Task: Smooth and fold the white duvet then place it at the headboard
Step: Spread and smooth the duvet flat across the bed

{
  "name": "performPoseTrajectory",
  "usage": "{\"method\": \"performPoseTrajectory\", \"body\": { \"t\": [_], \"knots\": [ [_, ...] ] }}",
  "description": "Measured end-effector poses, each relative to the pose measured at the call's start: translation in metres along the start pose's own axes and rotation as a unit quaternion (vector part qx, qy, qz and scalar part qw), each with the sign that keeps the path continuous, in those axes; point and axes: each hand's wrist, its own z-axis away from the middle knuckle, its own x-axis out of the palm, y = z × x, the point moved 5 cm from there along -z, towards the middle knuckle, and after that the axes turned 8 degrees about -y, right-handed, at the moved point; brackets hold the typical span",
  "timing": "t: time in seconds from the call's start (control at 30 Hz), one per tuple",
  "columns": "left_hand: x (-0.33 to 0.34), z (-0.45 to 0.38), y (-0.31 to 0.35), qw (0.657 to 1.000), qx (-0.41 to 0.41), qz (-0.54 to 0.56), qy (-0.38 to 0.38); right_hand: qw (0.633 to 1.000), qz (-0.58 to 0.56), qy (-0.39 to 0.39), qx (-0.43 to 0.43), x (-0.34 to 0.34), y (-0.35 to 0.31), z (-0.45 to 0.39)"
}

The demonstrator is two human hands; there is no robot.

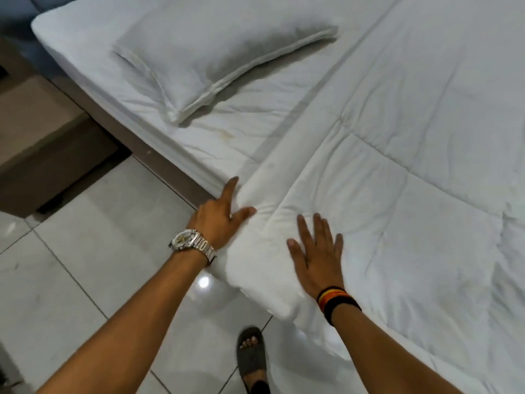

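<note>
The white quilted duvet (412, 143) lies spread over the right part of the bed, its near corner hanging slightly over the bed's edge. My left hand (220, 214), with a metal watch on the wrist, pinches the duvet's folded side edge between thumb and fingers at that corner. Flat on top of the duvet just to the right rests my right hand (316, 257), fingers spread, a striped band on its wrist. The headboard end is at the upper left, where a white pillow (204, 55) lies on the sheet.
The bare white sheet (227, 137) shows between pillow and duvet. A brown bedside unit (42, 132) stands left of the bed. Glossy floor tiles (93, 265) lie below, with my sandalled foot (252, 356) close to the bed's edge.
</note>
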Motion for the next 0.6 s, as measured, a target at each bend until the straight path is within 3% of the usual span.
{"method": "performPoseTrajectory", "body": {
  "t": [0.07,0.13,0.23,0.3,0.47,0.6],
  "knots": [
    [0.013,-0.003,-0.01,0.998,-0.022,-0.018,-0.049,0.999,0.03,-0.033,0.02,0.013,0.013,0.012],
    [0.026,0.0,-0.008,0.998,-0.034,0.022,-0.056,0.999,0.021,-0.015,0.034,0.01,0.021,0.028],
    [0.043,0.014,0.014,0.991,-0.017,0.129,-0.007,0.994,-0.003,0.047,0.103,0.0,0.058,0.069],
    [0.054,0.025,0.027,0.989,0.001,0.145,0.025,0.98,-0.014,0.084,0.177,-0.004,0.099,0.106],
    [0.073,0.028,0.049,0.992,0.022,0.095,0.079,0.93,-0.046,0.161,0.326,-0.026,0.202,0.204],
    [0.098,0.038,0.085,0.986,0.032,-0.037,0.156,0.876,-0.136,0.206,0.414,-0.032,0.268,0.256]
  ]
}}
